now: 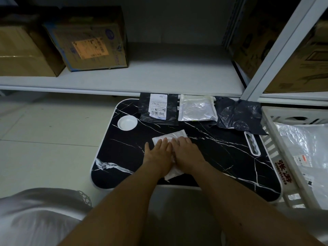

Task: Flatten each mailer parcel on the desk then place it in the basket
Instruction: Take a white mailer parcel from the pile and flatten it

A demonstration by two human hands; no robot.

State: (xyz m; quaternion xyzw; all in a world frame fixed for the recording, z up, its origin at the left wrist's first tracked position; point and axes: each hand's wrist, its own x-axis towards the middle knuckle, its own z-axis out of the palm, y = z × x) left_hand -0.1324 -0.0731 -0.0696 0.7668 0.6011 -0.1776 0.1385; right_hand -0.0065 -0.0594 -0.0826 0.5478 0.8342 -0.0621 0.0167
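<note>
Both hands are flat on the white mailer at the middle of the desk, palms down: the left hand has its fingers straight and close together with the thumb splayed out to the left, and the right hand lies just beside it, touching it along the inner edge, fingers also laid out flat and close. The mailer pokes out beyond the fingertips at its far corner and again under the wrists at its near corner, so it sits at a slant across the black marbled top. Around it, plenty: a white round dish set in the desk's far left, well apart from the hands, and a white slotted groove near the right edge. Along the far edge three more parcels wait in a row: a black mailer with a white label, a silver mailer just beside it, then a crumpled dark mailer whose corner hangs toward the basket. The white basket stands right against the desk's right side, with a silvery parcel lying inside. Above the desk runs a white shelf holding cardboard boxes, and a shelf post comes down at the far right corner by the dark mailer.
</note>
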